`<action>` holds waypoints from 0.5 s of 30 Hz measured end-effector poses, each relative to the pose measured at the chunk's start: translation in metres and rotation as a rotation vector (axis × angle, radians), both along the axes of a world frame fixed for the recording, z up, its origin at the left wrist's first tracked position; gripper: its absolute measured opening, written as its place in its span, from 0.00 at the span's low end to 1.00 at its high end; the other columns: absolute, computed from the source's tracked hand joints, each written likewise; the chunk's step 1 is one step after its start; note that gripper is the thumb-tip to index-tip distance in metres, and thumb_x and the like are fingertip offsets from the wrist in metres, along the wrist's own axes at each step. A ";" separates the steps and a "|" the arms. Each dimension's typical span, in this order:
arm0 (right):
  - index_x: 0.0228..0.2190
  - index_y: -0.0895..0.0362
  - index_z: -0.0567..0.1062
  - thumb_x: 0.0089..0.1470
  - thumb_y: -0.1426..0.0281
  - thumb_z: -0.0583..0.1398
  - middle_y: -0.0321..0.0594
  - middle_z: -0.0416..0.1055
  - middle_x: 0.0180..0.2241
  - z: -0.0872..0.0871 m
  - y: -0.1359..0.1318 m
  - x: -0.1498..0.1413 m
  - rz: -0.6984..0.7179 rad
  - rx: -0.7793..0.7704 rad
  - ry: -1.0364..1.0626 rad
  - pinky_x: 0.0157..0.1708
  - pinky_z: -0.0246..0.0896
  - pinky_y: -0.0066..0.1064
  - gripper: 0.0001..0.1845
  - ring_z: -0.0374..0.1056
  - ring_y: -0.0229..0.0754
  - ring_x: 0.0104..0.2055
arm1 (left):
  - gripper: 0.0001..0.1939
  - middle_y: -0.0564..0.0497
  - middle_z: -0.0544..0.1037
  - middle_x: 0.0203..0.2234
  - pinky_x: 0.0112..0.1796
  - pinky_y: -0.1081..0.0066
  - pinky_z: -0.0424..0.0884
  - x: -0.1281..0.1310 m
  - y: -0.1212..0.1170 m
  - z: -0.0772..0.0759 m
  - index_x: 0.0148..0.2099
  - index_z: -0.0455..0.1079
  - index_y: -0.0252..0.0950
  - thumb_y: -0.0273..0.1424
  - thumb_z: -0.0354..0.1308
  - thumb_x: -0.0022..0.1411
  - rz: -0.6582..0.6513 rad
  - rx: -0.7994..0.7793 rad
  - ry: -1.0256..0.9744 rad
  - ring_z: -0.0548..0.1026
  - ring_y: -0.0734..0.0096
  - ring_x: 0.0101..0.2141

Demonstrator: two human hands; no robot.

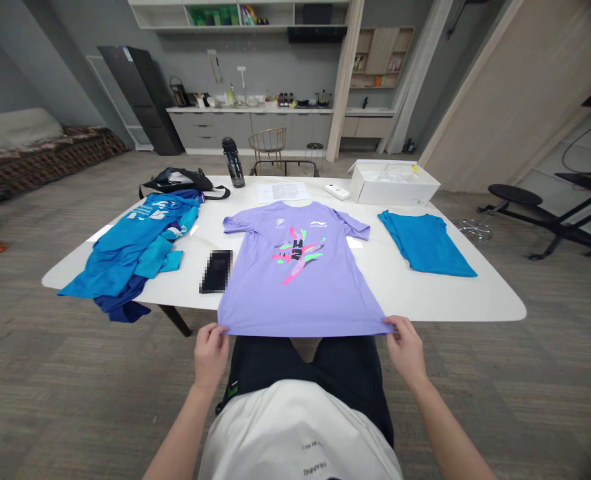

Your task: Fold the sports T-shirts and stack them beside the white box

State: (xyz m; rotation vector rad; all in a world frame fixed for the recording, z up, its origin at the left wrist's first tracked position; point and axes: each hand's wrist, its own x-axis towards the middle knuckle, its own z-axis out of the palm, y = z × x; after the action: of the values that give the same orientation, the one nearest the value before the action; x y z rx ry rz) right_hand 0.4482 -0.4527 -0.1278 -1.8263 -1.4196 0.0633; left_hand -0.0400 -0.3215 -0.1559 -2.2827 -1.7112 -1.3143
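Left hand: the left hand (211,357) pinches one bottom corner of the hem between thumb and curled fingers; the left forearm (184,423) slants inward and forward from the person's side.
Right hand: the right hand (405,353) mirrors it at the opposite corner, thumb and fingers closed on the cloth, the right forearm (448,423) reaching forward and inward.
Hem: drawn nearly straight between the two grips, just past the near edge of the white table (410,300).
Lilac T-shirt: the lilac T-shirt (260,287) lies spread print side up at the middle of the table, neck away from the person, short sleeves out to both sides.
Handling: likely light, limp and a little slippery, like thin sports knit; not fragile, but apt to wrinkle if pulled unevenly. Hem corners suit a level pull; shoulders and sleeve ends look like other good holds.
Beside the shirt: a dark phone-shaped object (216,272), pixelated, near its left edge; a blue folded garment (429,243) apart on the right.
Left side of table: a loose heap of blue garments (130,250), partly over the edge, with a black bag (188,179) behind.
Far edge: black drink bottle (233,163), printed sheet (282,192), small white device (337,192), open white box (394,185).
Background: grey kitchen cabinets (285,130).
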 end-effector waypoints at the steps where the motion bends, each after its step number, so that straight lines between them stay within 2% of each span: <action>1: 0.39 0.54 0.73 0.53 0.76 0.52 0.44 0.71 0.42 0.000 -0.001 -0.001 0.009 -0.013 0.006 0.40 0.69 0.38 0.14 0.70 0.47 0.42 | 0.06 0.46 0.73 0.38 0.46 0.62 0.73 0.002 -0.002 0.000 0.39 0.73 0.39 0.27 0.54 0.65 -0.026 -0.035 0.018 0.75 0.62 0.41; 3: 0.39 0.53 0.74 0.54 0.73 0.54 0.43 0.70 0.43 0.003 -0.004 -0.002 0.037 -0.059 0.006 0.38 0.68 0.37 0.12 0.69 0.45 0.37 | 0.07 0.46 0.73 0.39 0.47 0.60 0.71 0.005 -0.007 0.005 0.40 0.72 0.40 0.26 0.55 0.61 -0.051 -0.098 0.082 0.74 0.58 0.42; 5: 0.42 0.53 0.75 0.56 0.70 0.57 0.43 0.69 0.44 0.011 -0.007 0.000 0.092 -0.130 0.000 0.38 0.67 0.37 0.12 0.68 0.43 0.34 | 0.14 0.45 0.73 0.42 0.48 0.56 0.70 0.006 -0.011 0.015 0.44 0.72 0.41 0.25 0.57 0.56 -0.073 -0.152 0.164 0.74 0.54 0.45; 7: 0.48 0.51 0.75 0.56 0.67 0.60 0.41 0.69 0.43 0.021 -0.007 0.005 0.161 -0.191 0.014 0.38 0.67 0.36 0.17 0.66 0.41 0.33 | 0.19 0.44 0.73 0.45 0.49 0.54 0.69 0.006 -0.008 0.031 0.48 0.71 0.41 0.24 0.57 0.53 -0.136 -0.177 0.212 0.73 0.52 0.47; 9: 0.51 0.51 0.74 0.57 0.65 0.61 0.40 0.69 0.41 0.034 0.004 0.014 0.195 -0.208 0.043 0.37 0.67 0.36 0.20 0.65 0.40 0.31 | 0.18 0.44 0.72 0.46 0.50 0.54 0.68 0.008 0.006 0.055 0.49 0.71 0.41 0.25 0.57 0.55 -0.209 -0.150 0.188 0.73 0.53 0.48; 12: 0.48 0.53 0.76 0.60 0.59 0.61 0.41 0.72 0.40 0.052 0.052 0.034 0.137 -0.163 0.092 0.37 0.66 0.36 0.17 0.65 0.40 0.31 | 0.12 0.45 0.72 0.45 0.52 0.57 0.68 0.022 0.057 0.098 0.47 0.71 0.40 0.28 0.54 0.61 -0.252 -0.095 0.053 0.73 0.56 0.49; 15: 0.45 0.55 0.77 0.58 0.57 0.62 0.42 0.74 0.39 0.065 0.134 0.061 0.070 -0.143 0.079 0.37 0.65 0.36 0.19 0.68 0.42 0.34 | 0.11 0.46 0.73 0.43 0.51 0.60 0.69 0.052 0.139 0.130 0.45 0.72 0.39 0.31 0.53 0.62 -0.295 -0.180 -0.023 0.74 0.59 0.47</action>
State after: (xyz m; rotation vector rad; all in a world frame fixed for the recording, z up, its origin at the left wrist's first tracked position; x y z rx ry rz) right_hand 0.5091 -0.3187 -0.0633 -1.8670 -1.4550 0.2771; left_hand 0.0116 -0.1822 -0.0260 -2.7192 -1.6075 -1.2783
